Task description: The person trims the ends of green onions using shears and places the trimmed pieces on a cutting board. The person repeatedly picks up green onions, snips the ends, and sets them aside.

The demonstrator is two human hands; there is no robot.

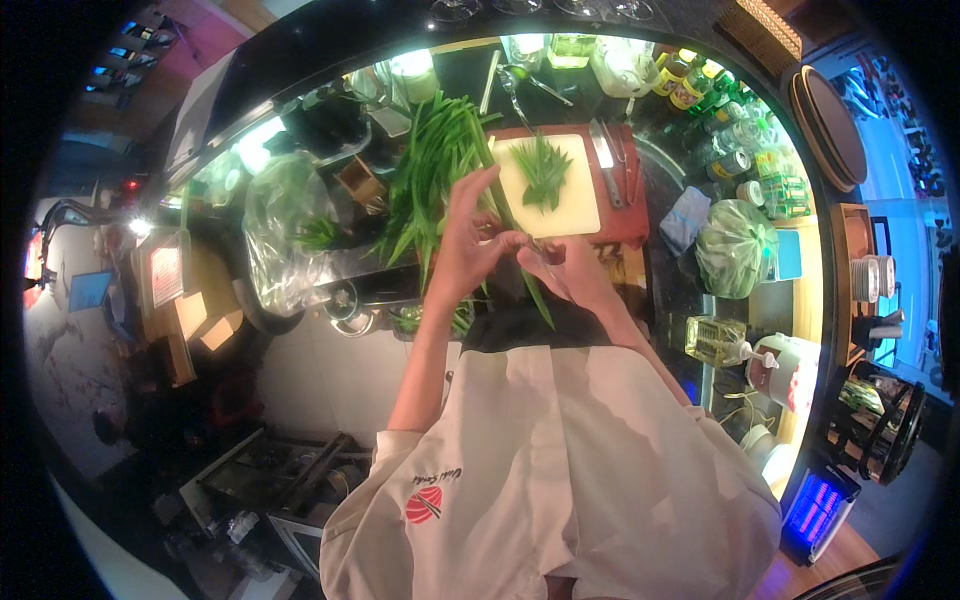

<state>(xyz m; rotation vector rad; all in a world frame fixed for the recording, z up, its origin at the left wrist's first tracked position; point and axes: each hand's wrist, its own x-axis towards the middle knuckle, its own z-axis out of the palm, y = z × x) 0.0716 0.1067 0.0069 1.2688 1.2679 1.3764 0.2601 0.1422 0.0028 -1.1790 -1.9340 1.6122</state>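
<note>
My left hand [474, 236] pinches a long green leaf [538, 296] between thumb and finger, just in front of the white cutting board. Close beside it, my right hand [568, 268] grips the same leaf lower down. Something thin and shiny shows at the right fingers, too small to name. The leaf's pointed end hangs towards my body. Left of the board lies a large heap of long green leaves [429, 161]. Several short pointed leaf pieces [545, 171] are fanned out on the white cutting board [581, 214], which rests on a red board [631, 214].
A kitchen knife [604, 157] lies along the board's right side. A crumpled cloth [684, 220] and a filled plastic bag [736, 249] sit further right. Sauce bottles [684, 86] stand at the back right. Another clear plastic bag [283, 225] is on the left.
</note>
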